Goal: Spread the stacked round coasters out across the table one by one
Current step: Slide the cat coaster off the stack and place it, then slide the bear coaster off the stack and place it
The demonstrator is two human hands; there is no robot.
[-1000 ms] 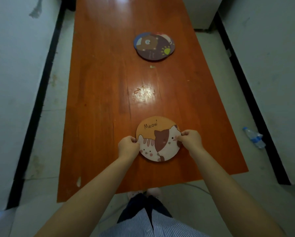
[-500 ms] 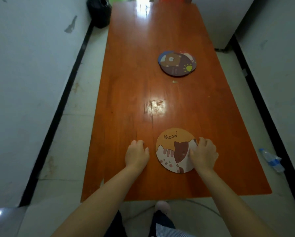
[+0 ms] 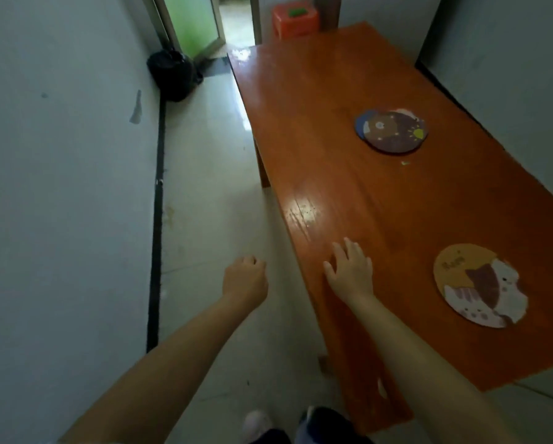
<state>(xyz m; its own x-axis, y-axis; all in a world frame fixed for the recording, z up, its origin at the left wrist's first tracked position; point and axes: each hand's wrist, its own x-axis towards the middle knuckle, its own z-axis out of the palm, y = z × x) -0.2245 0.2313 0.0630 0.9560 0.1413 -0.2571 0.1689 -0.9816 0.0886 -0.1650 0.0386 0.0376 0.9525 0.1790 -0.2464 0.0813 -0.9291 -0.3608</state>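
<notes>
Since the cat coaster (image 3: 480,285) is lying flat alone, well apart from the remaining stack (image 3: 391,131) farther up the table (image 3: 333,100), nothing is being gripped: the right hand (image 3: 350,270) is being rested open near it, while the left hand (image 3: 244,278) is being held loosely curled, empty, off the table's edge.

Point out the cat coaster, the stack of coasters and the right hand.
cat coaster (image 3: 480,286): head view, on the cat's brown patch.
stack of coasters (image 3: 392,131): head view, middle of the dark top coaster.
right hand (image 3: 352,272): head view, back of the hand.

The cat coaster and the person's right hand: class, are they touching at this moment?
Apart. The head view shows bare table between the right hand and the cat coaster.
</notes>
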